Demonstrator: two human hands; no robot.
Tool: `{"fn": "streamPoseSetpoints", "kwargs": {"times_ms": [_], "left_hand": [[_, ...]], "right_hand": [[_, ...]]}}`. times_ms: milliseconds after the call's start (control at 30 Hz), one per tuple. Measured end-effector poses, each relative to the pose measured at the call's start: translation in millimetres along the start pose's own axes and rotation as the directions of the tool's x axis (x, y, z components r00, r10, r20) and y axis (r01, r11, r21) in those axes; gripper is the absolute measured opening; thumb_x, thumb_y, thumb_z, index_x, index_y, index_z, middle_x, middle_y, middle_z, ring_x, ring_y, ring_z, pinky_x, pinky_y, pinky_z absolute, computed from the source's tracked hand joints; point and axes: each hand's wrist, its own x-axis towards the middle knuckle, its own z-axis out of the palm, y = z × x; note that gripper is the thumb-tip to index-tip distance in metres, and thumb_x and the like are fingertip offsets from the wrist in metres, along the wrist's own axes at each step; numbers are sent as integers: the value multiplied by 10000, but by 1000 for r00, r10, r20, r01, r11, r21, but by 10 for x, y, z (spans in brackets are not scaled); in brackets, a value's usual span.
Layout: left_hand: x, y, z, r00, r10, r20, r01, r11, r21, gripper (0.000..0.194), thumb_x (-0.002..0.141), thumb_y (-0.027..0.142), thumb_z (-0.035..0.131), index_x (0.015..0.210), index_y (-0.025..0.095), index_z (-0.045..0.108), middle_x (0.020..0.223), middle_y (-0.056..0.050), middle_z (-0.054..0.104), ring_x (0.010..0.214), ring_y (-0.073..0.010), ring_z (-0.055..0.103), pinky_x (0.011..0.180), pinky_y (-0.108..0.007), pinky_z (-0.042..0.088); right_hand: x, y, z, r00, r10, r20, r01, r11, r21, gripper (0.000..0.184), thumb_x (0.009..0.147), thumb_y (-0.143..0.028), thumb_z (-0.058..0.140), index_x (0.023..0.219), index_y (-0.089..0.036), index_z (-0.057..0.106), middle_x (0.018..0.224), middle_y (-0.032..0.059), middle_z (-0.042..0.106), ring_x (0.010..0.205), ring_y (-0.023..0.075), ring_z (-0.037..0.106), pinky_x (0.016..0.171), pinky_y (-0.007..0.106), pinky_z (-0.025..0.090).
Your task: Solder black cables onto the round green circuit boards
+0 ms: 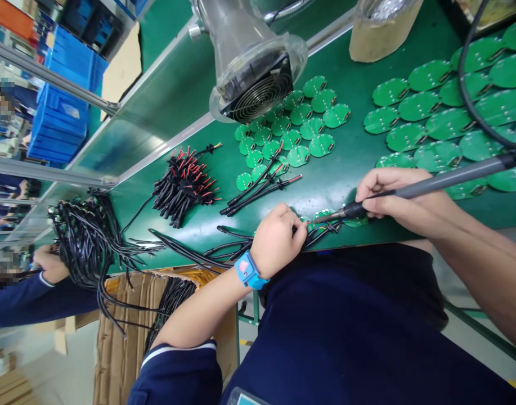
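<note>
My right hand (393,194) is closed around the grey handle of a soldering iron (447,177). The iron's tip meets a small round green circuit board (324,214) near the table's front edge. Beside that tip, my left hand (278,239) is pinched on what looks like the end of a black cable; its fingers cover most of it. Thin coloured wires show by the fingertips. More black cables (228,244) run out to the left of my left hand. Several loose cables with red wire ends (258,194) lie just beyond.
Rows of green boards (300,135) lie under a fan hood (258,84), with larger groups of boards (439,112) at right. Bundled black cables (184,188) and a cable heap (84,236) are at left, where another person's hand (50,264) reaches. A cardboard box (122,337) stands below.
</note>
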Motion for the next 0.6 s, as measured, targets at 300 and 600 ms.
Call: {"fn": "streamPoseSetpoints", "kwargs": {"times_ms": [300,600], "left_hand": [[-4,-3,5,1000,-10,7,10,999,-38,179,838,219,527,669,162,537,756,-31,487,704,-142,520,690,-269,435],[9,22,-12,1000,-24,14,24,999,-44,184,822,198,527,641,169,509,749,-30,484,721,-146,523,690,-270,431]], "right_hand": [[12,-13,15,1000,-13,5,14,997,-74,49,651,-225,568,657,-179,583,495,-21,539,431,92,468,396,206,347],[18,-15,3,999,-17,31,20,993,-119,67,648,-249,578,669,-187,589,510,-17,552,437,97,476,404,215,354]]}}
